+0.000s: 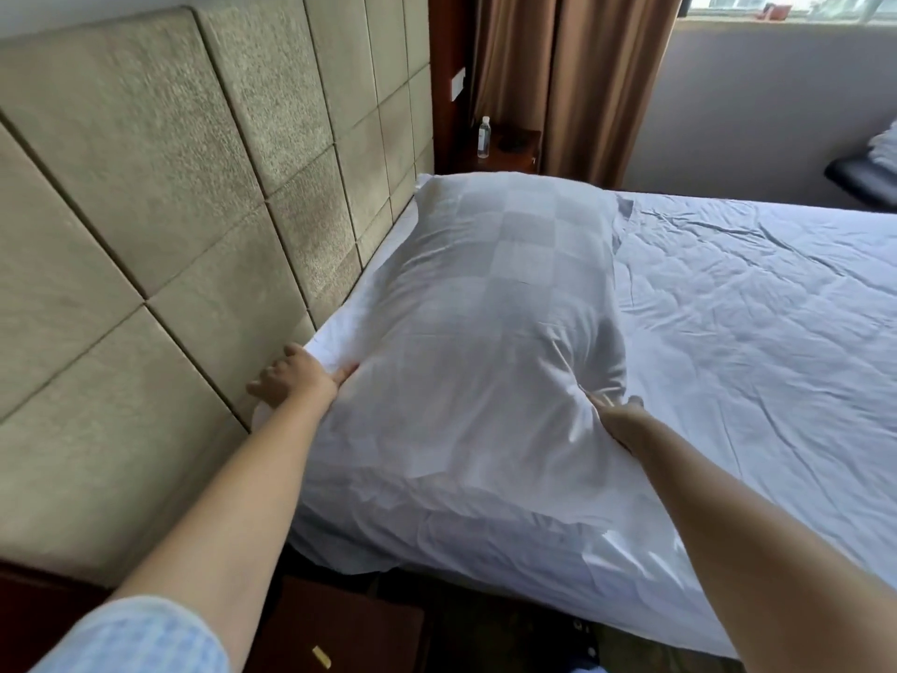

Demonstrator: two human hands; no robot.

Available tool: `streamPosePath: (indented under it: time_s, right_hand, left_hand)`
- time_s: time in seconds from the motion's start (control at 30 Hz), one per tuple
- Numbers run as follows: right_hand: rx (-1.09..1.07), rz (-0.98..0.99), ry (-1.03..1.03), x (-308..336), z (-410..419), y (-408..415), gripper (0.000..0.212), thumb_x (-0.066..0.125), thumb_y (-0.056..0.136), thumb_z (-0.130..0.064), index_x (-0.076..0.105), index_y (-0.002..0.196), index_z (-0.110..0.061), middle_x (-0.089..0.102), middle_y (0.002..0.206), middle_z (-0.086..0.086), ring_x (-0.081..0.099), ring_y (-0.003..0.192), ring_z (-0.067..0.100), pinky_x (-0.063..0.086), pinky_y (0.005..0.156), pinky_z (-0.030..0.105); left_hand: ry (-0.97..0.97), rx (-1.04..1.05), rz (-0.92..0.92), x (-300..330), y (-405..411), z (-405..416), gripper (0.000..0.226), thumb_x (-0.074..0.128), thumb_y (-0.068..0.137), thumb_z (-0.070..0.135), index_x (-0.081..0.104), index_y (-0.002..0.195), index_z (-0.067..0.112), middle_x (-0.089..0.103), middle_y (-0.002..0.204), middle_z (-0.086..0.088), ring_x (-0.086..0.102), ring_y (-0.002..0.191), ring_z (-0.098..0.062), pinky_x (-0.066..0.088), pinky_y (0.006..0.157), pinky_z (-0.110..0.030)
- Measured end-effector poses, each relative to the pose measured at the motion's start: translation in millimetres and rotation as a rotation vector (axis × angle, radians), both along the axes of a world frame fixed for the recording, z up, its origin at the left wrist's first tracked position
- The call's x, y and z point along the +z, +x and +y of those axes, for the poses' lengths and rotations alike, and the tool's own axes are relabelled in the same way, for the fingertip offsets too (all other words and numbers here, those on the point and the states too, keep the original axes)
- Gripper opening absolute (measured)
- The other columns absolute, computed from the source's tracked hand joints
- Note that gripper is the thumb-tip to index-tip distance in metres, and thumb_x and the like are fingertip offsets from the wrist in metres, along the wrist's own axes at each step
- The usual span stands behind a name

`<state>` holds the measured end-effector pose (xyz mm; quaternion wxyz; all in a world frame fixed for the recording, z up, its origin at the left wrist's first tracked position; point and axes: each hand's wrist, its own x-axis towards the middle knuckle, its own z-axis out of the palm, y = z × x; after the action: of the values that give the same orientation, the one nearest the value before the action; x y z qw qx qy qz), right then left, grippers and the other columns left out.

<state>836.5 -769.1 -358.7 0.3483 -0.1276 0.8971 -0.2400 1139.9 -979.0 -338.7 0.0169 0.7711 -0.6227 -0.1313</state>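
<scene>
My right hand [619, 419] has a fistful of cloth, fingers closed round a bunched gather on the near right side of the white check-woven pillow [485, 327], and creases fan out from that pinch. My left hand [295, 381] is at the pillow's opposite near corner. Its thumb lies along the pillow's edge and its fingers are loosely bent toward the beige padded panel headboard [170, 211]. They are blurred, so I cannot tell whether they hold any of the case beneath them. The pillow lies lengthwise at the head of the bed, its long left side just beside the headboard and its far end pointing away from me. It rests on the rumpled white bed sheet [752, 342]. I judge it light and very soft. The filling gives wherever I press and the loose cotton case slides over it, so a grip on cloth alone will stretch the case rather than move the bulk. It would be better to take hold at the two near corners, or to slip flat palms under the sides where the stuffing is thick. Nothing about it is fragile or slippery. Farther off, a clear plastic water bottle [484, 137] stands on a dark wooden nightstand [517, 147], next to a brown curtain [558, 65].
</scene>
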Motion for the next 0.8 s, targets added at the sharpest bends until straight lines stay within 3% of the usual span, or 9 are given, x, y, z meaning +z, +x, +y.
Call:
streamPosePath:
  time_s: [0.07, 0.17, 0.27, 0.33, 0.47, 0.57, 0.7, 0.8]
  right_hand:
    - [-0.092, 0.069, 0.017, 2, 4, 1, 0.104, 0.060, 0.073, -0.071, 0.016, 0.148, -0.013, 0.035, 0.144, 0.022, 0.035, 0.132, 0.038, 0.029, 0.108, 0.045]
    - [-0.104, 0.314, 0.155, 9, 13, 7, 0.100, 0.060, 0.066, -0.077, 0.024, 0.142, -0.024, 0.040, 0.131, 0.020, 0.040, 0.121, 0.035, 0.033, 0.098, 0.041]
    - [0.015, 0.631, 0.057, 8, 11, 16, 0.074, 0.064, 0.079, -0.056, 0.036, 0.137, -0.021, 0.040, 0.125, 0.018, 0.039, 0.115, 0.035, 0.033, 0.096, 0.041]
    - [0.075, 0.710, -0.038, 3, 6, 26, 0.052, 0.055, 0.089, -0.037, 0.040, 0.135, -0.020, 0.038, 0.126, 0.017, 0.035, 0.118, 0.035, 0.031, 0.100, 0.042]
    - [0.211, 0.663, -0.230, -4, -1, 45, 0.048, 0.031, 0.099, -0.030, 0.026, 0.147, -0.033, 0.022, 0.149, 0.007, 0.019, 0.137, 0.027, 0.013, 0.114, 0.040]
    - [0.245, 0.623, -0.259, -8, 1, 50, 0.051, 0.027, 0.100, -0.035, 0.015, 0.150, -0.037, 0.010, 0.159, 0.003, 0.006, 0.146, 0.021, 0.002, 0.118, 0.040]
    - [0.305, 0.523, -0.219, -9, 2, 47, 0.053, 0.024, 0.100, -0.041, 0.007, 0.151, -0.041, 0.003, 0.161, -0.001, 0.002, 0.148, 0.018, 0.002, 0.118, 0.046]
    - [0.287, 0.536, -0.250, -7, 3, 47, 0.054, 0.024, 0.100, -0.041, 0.004, 0.151, -0.041, -0.002, 0.161, -0.002, -0.002, 0.148, 0.016, -0.002, 0.119, 0.043]
  left_hand:
    - [-0.112, -0.019, -0.028, -2, -6, 8, 0.088, 0.059, 0.068, 0.076, 0.043, 0.122, 0.009, 0.053, 0.130, -0.017, 0.046, 0.122, -0.033, 0.029, 0.102, -0.044]
    - [-0.139, -0.031, -0.040, -15, -9, 12, 0.077, 0.056, 0.077, 0.070, 0.041, 0.125, 0.012, 0.044, 0.136, -0.017, 0.036, 0.126, -0.032, 0.026, 0.104, -0.049]
    - [-0.103, -0.009, 0.032, -18, -13, 13, 0.069, 0.054, 0.084, 0.061, 0.035, 0.135, 0.018, 0.033, 0.141, -0.018, 0.025, 0.131, -0.034, 0.019, 0.109, -0.058]
    - [-0.162, -0.025, 0.068, -16, -17, 14, 0.058, 0.051, 0.090, 0.048, 0.034, 0.140, 0.024, 0.031, 0.143, -0.016, 0.024, 0.133, -0.034, 0.017, 0.110, -0.059]
    - [-0.371, -0.292, 0.127, -8, -37, 27, 0.049, 0.040, 0.096, 0.040, 0.037, 0.143, 0.027, 0.036, 0.146, -0.009, 0.027, 0.136, -0.030, 0.011, 0.110, -0.056]
    - [-0.281, -0.555, 0.113, -15, -53, 43, 0.054, 0.028, 0.098, 0.050, 0.021, 0.150, 0.034, 0.023, 0.156, -0.001, 0.024, 0.141, -0.023, 0.017, 0.113, -0.046]
    - [-0.067, -0.508, 0.074, -20, -56, 46, 0.057, 0.015, 0.095, 0.060, 0.000, 0.148, 0.047, 0.003, 0.160, 0.005, 0.008, 0.147, -0.021, 0.014, 0.115, -0.052]
    - [-0.083, -0.496, 0.077, -14, -60, 48, 0.056, 0.016, 0.096, 0.058, 0.001, 0.148, 0.046, 0.002, 0.161, 0.004, 0.008, 0.146, -0.023, 0.014, 0.113, -0.056]
